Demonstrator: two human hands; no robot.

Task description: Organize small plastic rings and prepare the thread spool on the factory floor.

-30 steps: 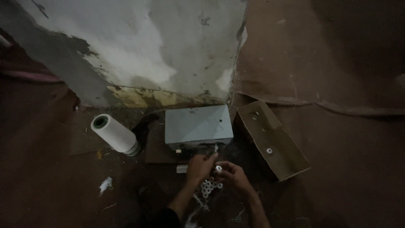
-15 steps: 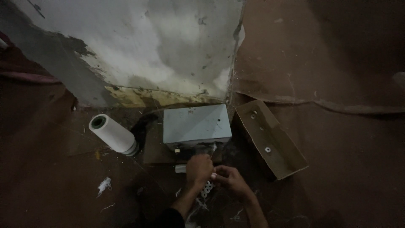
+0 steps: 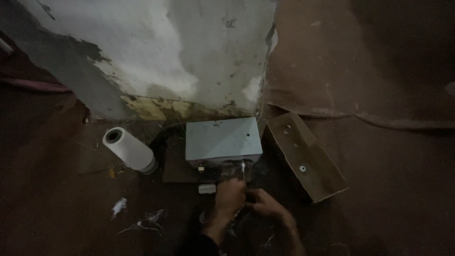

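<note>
A pale grey-blue metal box (image 3: 222, 139) sits on the floor against a peeling wall. My left hand (image 3: 231, 197) is curled just below the box's front edge, fingers closed around something small that I cannot make out. My right hand (image 3: 266, 204) is beside it on the right, fingertips meeting the left hand, its grip also hidden. A thin white wire or strip (image 3: 243, 169) sticks up at the box's front, just above my left hand. A small white block (image 3: 207, 188) lies on the floor to the left of my left hand.
A white roll (image 3: 129, 150) lies on its side left of the box. A brown open tray-like cover (image 3: 304, 156) with holes rests to the right. White scraps (image 3: 119, 206) litter the dark floor. The scene is dim.
Both hands have stayed at the box's front, with the right hand drawn closer to the left. The white bundle seen under the hands earlier is no longer visible.
</note>
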